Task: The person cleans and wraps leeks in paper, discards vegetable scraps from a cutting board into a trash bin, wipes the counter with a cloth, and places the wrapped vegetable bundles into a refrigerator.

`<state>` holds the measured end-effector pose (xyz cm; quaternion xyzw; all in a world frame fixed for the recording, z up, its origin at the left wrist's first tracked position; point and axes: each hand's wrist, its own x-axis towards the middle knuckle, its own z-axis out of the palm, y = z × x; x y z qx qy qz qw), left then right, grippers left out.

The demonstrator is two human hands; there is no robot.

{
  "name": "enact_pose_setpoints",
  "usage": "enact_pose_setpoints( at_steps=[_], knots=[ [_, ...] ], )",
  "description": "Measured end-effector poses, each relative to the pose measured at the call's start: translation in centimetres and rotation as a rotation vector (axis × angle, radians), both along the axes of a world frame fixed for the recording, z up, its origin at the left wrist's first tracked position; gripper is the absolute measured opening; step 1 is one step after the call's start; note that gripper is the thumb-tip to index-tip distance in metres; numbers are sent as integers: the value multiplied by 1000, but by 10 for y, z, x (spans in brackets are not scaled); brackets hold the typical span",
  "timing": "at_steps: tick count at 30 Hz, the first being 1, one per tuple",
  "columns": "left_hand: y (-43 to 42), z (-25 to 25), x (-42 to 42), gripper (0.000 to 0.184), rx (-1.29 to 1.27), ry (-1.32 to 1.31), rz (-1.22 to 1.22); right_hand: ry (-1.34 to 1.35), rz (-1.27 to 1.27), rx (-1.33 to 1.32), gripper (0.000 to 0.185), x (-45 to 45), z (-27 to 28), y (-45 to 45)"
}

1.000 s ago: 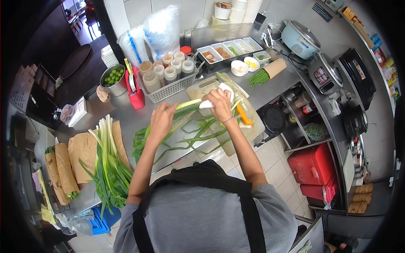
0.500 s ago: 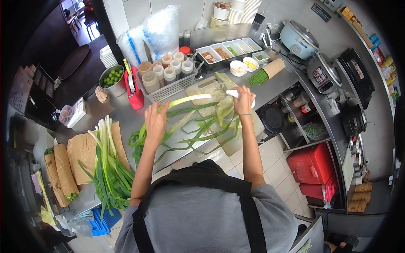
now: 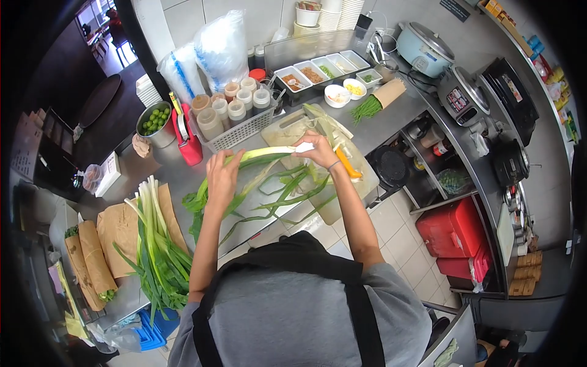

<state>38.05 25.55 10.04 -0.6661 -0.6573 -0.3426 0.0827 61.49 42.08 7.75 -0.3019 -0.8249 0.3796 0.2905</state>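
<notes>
A leek (image 3: 266, 150) stretches between my two hands above the steel counter. My left hand (image 3: 221, 177) is closed around its green part. My right hand (image 3: 316, 151) pinches a white cloth or paper (image 3: 302, 147) against the pale end. Below and right, loose green leaves (image 3: 296, 189) trail over the counter and the cutting board (image 3: 330, 211). An orange-handled tool (image 3: 348, 164), probably a knife, lies on the board beside my right hand. A bunch of leeks (image 3: 156, 238) rests on brown paper at the left.
Behind the board stand a basket of squeeze bottles (image 3: 235, 125), a tray of toppings (image 3: 312, 74) and two small bowls (image 3: 337, 96). Paper-wrapped chives (image 3: 385, 98) lie to the right. A pot of limes (image 3: 158, 125) and a red holder (image 3: 189, 144) stand back left.
My right hand has moved left with the white cloth or paper, from above the board onto the leek's pale end. The orange handle now shows. My left hand keeps its hold.
</notes>
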Motion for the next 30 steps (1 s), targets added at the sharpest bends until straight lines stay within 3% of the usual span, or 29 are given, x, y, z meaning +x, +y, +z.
enact_pose_setpoints(
  at_steps=[7, 13, 16, 19, 22, 30],
  knots=[
    [-4, 4, -7, 38, 51, -14, -11, 180, 122, -358, 18, -2, 1, 4],
    [-6, 8, 1, 43, 74, 94, 39, 285, -58, -252, 16, -13, -17, 10],
    [-7, 6, -1, 44, 74, 102, 65, 182, -184, -127, 12, -7, -21, 13],
    [-9, 4, -7, 45, 76, 92, 87, -78, -483, 175, 13, 13, -25, 22],
    [-11, 4, -12, 45, 85, 92, 108, -284, -532, 203, 13, 27, -32, 21],
    [0, 6, -2, 41, 61, 78, 82, -560, -316, 303, 18, 20, -45, -13]
  ],
)
